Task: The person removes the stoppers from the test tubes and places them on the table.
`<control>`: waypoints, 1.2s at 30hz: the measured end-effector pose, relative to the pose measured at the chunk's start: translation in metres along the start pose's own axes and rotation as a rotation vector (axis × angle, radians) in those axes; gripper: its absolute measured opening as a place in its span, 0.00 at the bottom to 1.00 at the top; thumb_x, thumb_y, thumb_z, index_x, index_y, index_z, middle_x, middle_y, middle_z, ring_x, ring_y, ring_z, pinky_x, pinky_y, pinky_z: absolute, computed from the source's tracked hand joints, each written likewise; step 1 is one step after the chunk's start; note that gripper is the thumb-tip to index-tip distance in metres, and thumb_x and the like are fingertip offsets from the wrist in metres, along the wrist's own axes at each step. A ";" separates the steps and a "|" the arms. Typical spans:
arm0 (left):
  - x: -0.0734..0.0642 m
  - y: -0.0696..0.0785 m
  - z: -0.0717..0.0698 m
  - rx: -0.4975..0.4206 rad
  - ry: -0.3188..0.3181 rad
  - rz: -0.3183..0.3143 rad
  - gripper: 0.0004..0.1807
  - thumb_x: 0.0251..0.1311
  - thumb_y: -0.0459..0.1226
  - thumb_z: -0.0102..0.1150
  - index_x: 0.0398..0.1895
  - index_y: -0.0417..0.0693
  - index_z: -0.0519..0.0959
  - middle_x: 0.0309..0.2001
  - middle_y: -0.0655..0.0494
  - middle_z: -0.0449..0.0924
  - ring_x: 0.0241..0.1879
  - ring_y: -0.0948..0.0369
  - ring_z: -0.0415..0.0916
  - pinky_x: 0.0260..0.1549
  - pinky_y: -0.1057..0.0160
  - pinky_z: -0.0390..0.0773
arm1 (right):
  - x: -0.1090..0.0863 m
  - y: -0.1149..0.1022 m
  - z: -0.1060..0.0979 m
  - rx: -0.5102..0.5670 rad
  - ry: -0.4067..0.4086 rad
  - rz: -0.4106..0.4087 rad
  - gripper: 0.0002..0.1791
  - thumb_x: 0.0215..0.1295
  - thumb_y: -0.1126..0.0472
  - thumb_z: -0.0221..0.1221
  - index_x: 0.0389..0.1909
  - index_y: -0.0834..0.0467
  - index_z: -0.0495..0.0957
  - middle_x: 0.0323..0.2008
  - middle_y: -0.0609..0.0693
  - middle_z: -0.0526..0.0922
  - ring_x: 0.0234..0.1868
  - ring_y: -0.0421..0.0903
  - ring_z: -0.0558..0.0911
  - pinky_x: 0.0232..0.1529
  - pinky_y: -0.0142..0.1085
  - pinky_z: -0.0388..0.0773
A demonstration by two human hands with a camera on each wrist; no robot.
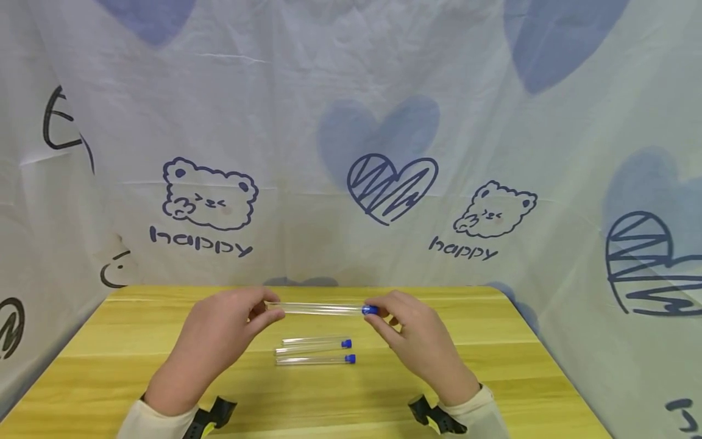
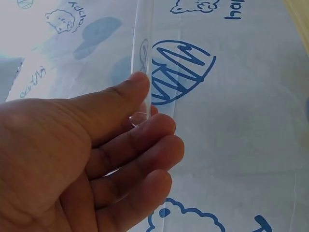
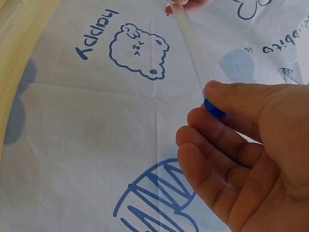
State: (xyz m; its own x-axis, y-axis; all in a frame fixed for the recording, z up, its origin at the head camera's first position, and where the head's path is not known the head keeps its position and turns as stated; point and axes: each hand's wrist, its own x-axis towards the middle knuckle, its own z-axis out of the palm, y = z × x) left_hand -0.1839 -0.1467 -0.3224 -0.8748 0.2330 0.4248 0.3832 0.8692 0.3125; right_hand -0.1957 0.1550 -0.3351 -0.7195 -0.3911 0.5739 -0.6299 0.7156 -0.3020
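Note:
A clear test tube [image 1: 320, 309] with a blue cap [image 1: 370, 310] is held roughly level above the far part of the table, stretched between both hands. My left hand [image 1: 225, 323] pinches its rounded bottom end; in the left wrist view the thumb lies over the tube [image 2: 141, 53] and the other fingers curl loosely below. At the capped end, my right hand [image 1: 419, 341] pinches with thumb and index finger. Its fingertips partly cover the blue cap [image 3: 214, 108] in the right wrist view. Below the held tube, more blue-capped clear test tubes [image 1: 315, 360] lie side by side on the tabletop.
The yellow wood-grain table [image 1: 307, 402] narrows toward its far edge. Behind it and at both sides hangs a pale cloth [image 1: 307, 122] printed with hearts, bears and lettering. Each wrist wears a black strapped device [image 1: 433, 414].

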 end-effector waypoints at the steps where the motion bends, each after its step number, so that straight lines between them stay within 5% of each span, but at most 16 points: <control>1: 0.000 0.000 0.000 -0.002 -0.004 0.001 0.09 0.66 0.50 0.68 0.40 0.58 0.87 0.27 0.71 0.82 0.25 0.70 0.74 0.22 0.65 0.72 | 0.000 0.000 0.000 -0.004 0.000 0.005 0.08 0.67 0.59 0.70 0.46 0.51 0.86 0.34 0.36 0.82 0.34 0.31 0.78 0.35 0.28 0.81; 7: -0.001 0.001 0.000 0.006 0.030 0.028 0.08 0.65 0.49 0.69 0.40 0.58 0.87 0.28 0.71 0.83 0.24 0.72 0.72 0.22 0.66 0.72 | 0.002 0.000 0.000 -0.053 0.016 0.006 0.08 0.67 0.60 0.70 0.45 0.53 0.86 0.34 0.39 0.83 0.33 0.33 0.79 0.35 0.29 0.81; 17: -0.002 0.007 0.002 0.037 0.153 0.129 0.06 0.62 0.47 0.72 0.35 0.58 0.86 0.24 0.72 0.79 0.19 0.74 0.65 0.18 0.70 0.66 | -0.001 0.002 -0.003 -0.179 0.101 -0.113 0.09 0.63 0.60 0.73 0.42 0.55 0.86 0.35 0.43 0.87 0.32 0.35 0.81 0.30 0.27 0.79; 28: -0.002 0.007 0.005 0.058 0.122 0.142 0.08 0.62 0.48 0.72 0.32 0.57 0.85 0.23 0.72 0.78 0.17 0.73 0.63 0.18 0.70 0.65 | -0.002 0.002 0.000 -0.197 0.136 -0.138 0.09 0.63 0.59 0.73 0.41 0.55 0.86 0.35 0.44 0.87 0.30 0.36 0.80 0.29 0.27 0.79; 36: -0.003 0.006 0.002 0.014 0.068 0.047 0.08 0.64 0.49 0.70 0.34 0.58 0.85 0.20 0.73 0.71 0.18 0.71 0.63 0.18 0.67 0.66 | -0.001 0.001 0.003 -0.117 0.099 -0.118 0.08 0.66 0.64 0.67 0.44 0.55 0.85 0.35 0.42 0.85 0.34 0.35 0.80 0.32 0.26 0.80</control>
State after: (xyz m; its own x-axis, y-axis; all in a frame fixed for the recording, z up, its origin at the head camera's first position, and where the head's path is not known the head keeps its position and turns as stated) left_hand -0.1797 -0.1415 -0.3232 -0.8335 0.2440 0.4958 0.4189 0.8641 0.2789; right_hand -0.1965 0.1542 -0.3383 -0.6070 -0.4213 0.6738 -0.6652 0.7332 -0.1409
